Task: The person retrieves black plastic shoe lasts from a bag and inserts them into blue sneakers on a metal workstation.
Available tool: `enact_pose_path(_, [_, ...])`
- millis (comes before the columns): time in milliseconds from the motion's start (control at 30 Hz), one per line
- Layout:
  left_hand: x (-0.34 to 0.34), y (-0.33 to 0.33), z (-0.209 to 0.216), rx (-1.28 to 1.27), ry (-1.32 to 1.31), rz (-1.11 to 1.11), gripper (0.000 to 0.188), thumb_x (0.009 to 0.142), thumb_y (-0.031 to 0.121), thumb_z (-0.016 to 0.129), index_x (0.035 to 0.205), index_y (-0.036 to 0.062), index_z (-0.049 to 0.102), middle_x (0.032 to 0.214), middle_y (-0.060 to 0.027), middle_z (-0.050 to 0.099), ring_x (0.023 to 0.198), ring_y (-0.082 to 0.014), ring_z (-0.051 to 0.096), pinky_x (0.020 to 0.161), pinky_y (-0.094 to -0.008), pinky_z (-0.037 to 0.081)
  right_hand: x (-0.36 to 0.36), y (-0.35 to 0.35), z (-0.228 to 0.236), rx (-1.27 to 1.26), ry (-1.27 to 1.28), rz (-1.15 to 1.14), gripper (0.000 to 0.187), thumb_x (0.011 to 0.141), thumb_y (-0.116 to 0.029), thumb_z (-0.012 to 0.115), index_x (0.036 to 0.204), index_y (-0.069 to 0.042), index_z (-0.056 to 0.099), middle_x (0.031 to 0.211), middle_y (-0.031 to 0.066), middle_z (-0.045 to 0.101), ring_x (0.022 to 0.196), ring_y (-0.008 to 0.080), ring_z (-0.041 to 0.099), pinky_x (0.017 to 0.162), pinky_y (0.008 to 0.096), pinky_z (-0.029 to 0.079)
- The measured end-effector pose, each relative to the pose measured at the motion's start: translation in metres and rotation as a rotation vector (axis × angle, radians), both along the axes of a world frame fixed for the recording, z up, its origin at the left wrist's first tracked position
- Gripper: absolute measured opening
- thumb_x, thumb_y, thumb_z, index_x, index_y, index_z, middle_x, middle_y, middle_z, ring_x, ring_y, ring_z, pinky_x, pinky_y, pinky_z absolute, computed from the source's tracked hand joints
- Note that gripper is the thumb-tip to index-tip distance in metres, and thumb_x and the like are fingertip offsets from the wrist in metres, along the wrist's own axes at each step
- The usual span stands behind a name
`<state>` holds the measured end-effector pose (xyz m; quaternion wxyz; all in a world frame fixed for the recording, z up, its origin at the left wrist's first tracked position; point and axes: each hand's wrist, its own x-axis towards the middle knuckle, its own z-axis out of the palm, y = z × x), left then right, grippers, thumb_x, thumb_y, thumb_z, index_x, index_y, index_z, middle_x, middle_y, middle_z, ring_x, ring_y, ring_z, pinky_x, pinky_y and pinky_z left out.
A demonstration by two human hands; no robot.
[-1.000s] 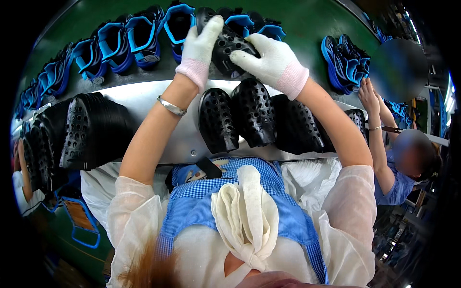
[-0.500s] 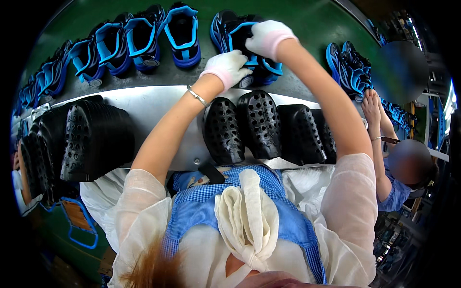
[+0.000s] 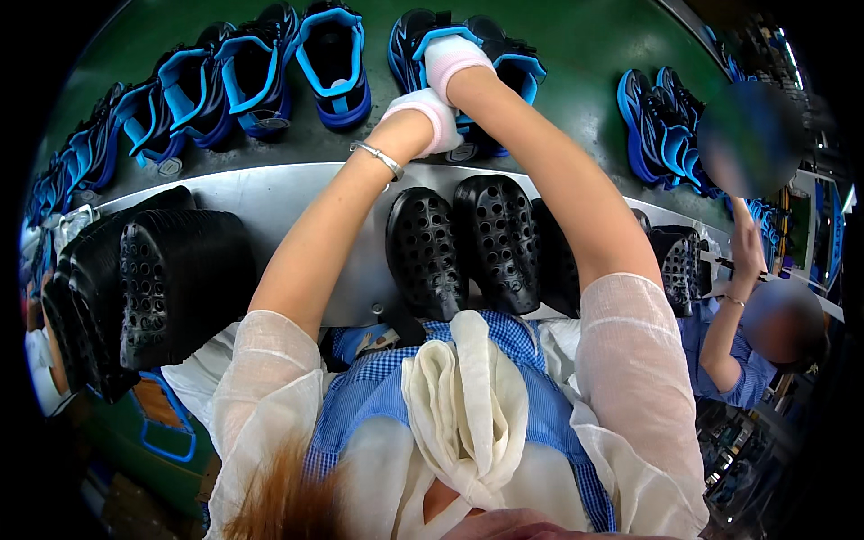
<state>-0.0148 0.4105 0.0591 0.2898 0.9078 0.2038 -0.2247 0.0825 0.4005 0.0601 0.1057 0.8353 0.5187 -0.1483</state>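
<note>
A pair of black and blue sneakers stands on the green work surface in front of me. My right hand (image 3: 454, 58), in a white glove with a pink cuff, presses into the collar of the left sneaker (image 3: 408, 47); its fingers are hidden there. At that sneaker's heel, my left hand (image 3: 428, 119) is curled and closed, gloved the same way, its fingertips out of sight. The two hands touch, right over left. Beside them the right sneaker (image 3: 522, 67) stands with its light-blue collar showing, touched by neither hand.
More sneakers (image 3: 252, 76) line the surface to the left, and another pair (image 3: 652, 126) stands at right. Black perforated shoe-shaped blocks (image 3: 498, 238) sit on the metal ledge (image 3: 346, 216) nearer me, with a stack of black blocks (image 3: 184, 288) at left. A co-worker's hand (image 3: 747, 243) is at far right.
My right hand has moved left, from the right sneaker to the left one's collar. My left hand stays low by the heel. The co-worker's hands have left the pair at right.
</note>
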Motion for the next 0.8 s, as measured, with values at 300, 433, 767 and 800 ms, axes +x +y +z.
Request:
enact_pose_path(300, [-0.005,-0.003,-0.008,0.058,-0.010,0.051,0.050,0.075,0.038,0.064,0.116,0.0106,0.061,0.110,-0.0122,0.065,0.098,-0.0288,0.062,0.085,-0.0343,0.050,-0.026,-0.013,0.047,-0.137,-0.101,0.071,0.030,0.073,-0.012,0.069,0.103,-0.011,0.070,0.108,0.0091,0.067,0.097,0.0263,0.066,0.076,0.0391,0.054])
enact_pose_path(433, [0.004,0.009,-0.044,0.083,-0.107,0.053,0.041,0.073,0.035,0.064,0.105,0.0078,0.067,0.100,-0.0141,0.068,0.090,-0.0296,0.066,0.078,-0.0349,0.053,-0.021,-0.010,0.044,-0.061,-0.097,0.080,0.028,0.076,-0.014,0.067,0.104,-0.014,0.070,0.109,0.0055,0.067,0.101,0.0239,0.065,0.078,0.0380,0.053])
enact_pose_path(767, [-0.017,0.008,-0.016,0.027,-0.214,0.006,0.041,0.073,0.037,0.064,0.095,0.0026,0.066,0.093,-0.0219,0.065,0.088,-0.0385,0.061,0.077,-0.0406,0.048,-0.015,-0.081,0.097,0.132,0.159,0.075,0.032,0.087,-0.035,0.048,0.094,-0.011,0.067,0.085,0.0102,0.067,0.082,0.0299,0.064,0.073,0.0396,0.051])
enact_pose_path(800, [-0.012,0.010,-0.014,0.065,-0.138,-0.051,0.041,0.073,0.039,0.064,0.092,0.0025,0.066,0.088,-0.0205,0.066,0.085,-0.0372,0.062,0.076,-0.0404,0.048,-0.010,-0.107,0.106,0.228,0.164,0.069,0.031,0.087,-0.034,0.048,0.093,-0.009,0.066,0.083,0.0119,0.065,0.080,0.0298,0.063,0.071,0.0400,0.051])
